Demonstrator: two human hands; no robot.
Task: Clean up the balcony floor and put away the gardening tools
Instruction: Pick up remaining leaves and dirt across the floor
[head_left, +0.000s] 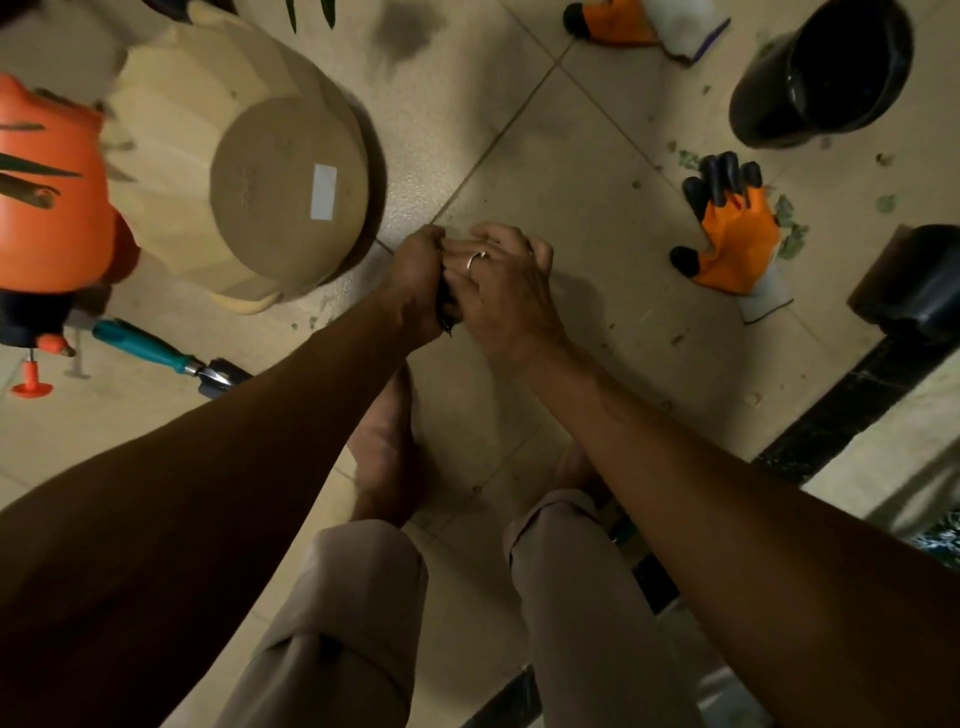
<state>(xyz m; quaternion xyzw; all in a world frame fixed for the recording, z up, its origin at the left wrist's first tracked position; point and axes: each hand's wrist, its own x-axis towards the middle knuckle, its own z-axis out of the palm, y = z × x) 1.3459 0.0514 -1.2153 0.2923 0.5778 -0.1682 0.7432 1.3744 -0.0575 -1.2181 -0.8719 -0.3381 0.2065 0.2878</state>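
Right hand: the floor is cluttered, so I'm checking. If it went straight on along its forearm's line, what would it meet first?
The left hand, pressed against the right hand around a small dark thing. Past it, probably the upturned beige pot, though depth is unclear.

Left hand (415, 283) grips dark scrap (448, 313); right hand (506, 293) curled alongside.

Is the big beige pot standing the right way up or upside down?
Upside down. The beige pot shows its flat bottom, with a white sticker, facing up at the camera; its opening is out of sight.
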